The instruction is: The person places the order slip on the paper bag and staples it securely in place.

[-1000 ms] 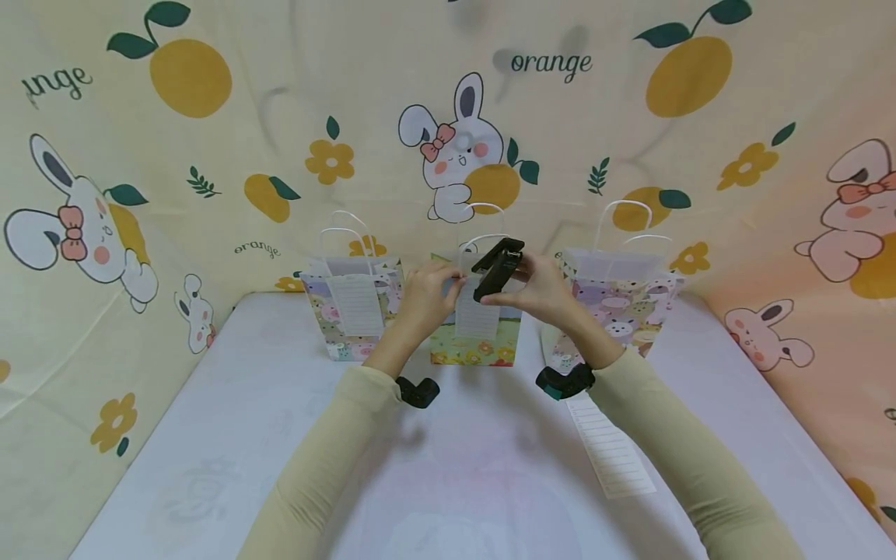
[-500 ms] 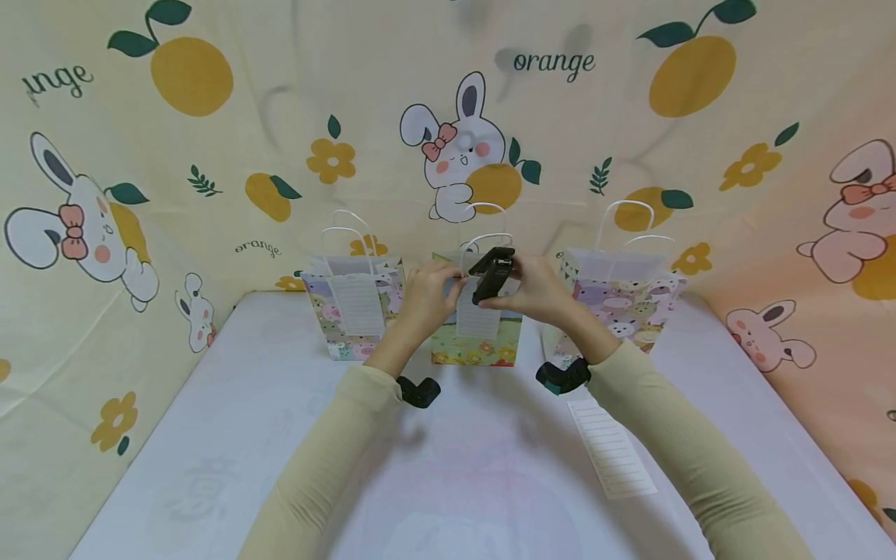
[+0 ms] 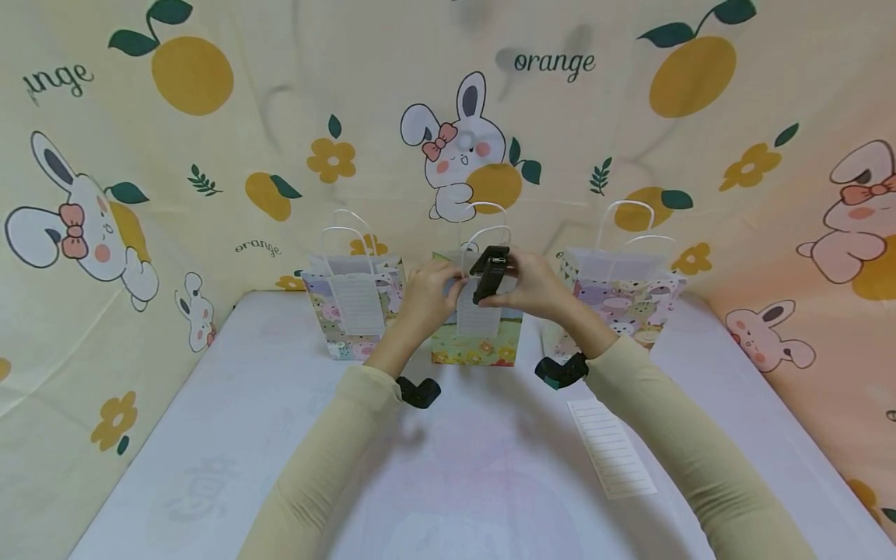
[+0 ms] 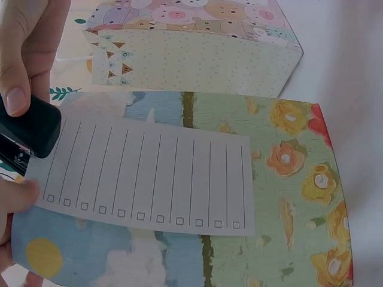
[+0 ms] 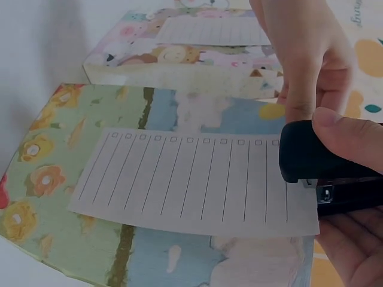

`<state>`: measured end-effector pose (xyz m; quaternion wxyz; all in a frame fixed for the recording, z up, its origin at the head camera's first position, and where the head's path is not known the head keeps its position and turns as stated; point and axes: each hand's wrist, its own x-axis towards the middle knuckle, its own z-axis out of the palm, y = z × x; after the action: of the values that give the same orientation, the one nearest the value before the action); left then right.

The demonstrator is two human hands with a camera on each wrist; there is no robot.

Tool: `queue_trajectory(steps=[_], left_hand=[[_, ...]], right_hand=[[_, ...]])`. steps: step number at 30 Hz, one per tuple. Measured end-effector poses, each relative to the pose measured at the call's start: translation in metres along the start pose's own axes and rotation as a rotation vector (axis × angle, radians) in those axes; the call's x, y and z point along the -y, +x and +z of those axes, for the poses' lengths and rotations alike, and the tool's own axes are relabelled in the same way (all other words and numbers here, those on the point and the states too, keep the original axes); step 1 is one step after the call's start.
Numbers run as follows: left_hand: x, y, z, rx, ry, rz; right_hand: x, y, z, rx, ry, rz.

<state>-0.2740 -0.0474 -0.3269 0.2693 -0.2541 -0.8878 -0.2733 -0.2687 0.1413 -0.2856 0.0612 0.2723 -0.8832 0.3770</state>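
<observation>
A paper gift bag point(image 3: 476, 355) with a painted flower meadow stands at the middle back. Against its front lies a white lined checklist slip point(image 4: 149, 173). My left hand point(image 3: 428, 297) pinches the slip and the bag's top edge at the left corner. A black stapler point(image 3: 490, 274) is in my right hand point(image 3: 535, 289), thumb on one arm and fingers round the other. In the right wrist view, the stapler's parted jaws stand at the slip's top edge, with the upper arm overlapping the slip. How far the bag's rim reaches between them is hidden.
A bag with cartoon animals point(image 3: 350, 346) and a checklist slip stands at the left. Another animal-print bag point(image 3: 623, 303) stands at the right. One lined slip point(image 3: 611, 451) lies on the white table point(image 3: 448, 482). Behind hangs a patterned cloth point(image 3: 392, 47).
My right hand has brought the stapler slightly left and down onto the slip's top edge, turning it more upright. The left hand and the bags stay in place.
</observation>
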Motion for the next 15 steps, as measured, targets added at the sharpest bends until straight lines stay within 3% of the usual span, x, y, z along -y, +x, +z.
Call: queue_trajectory(steps=[15], left_hand=[[0.0034,-0.0008,0.0017,-0.019,-0.036,0.02]], right_hand=[[-0.0044,0.0054,-0.0018,0.047,-0.037,0.018]])
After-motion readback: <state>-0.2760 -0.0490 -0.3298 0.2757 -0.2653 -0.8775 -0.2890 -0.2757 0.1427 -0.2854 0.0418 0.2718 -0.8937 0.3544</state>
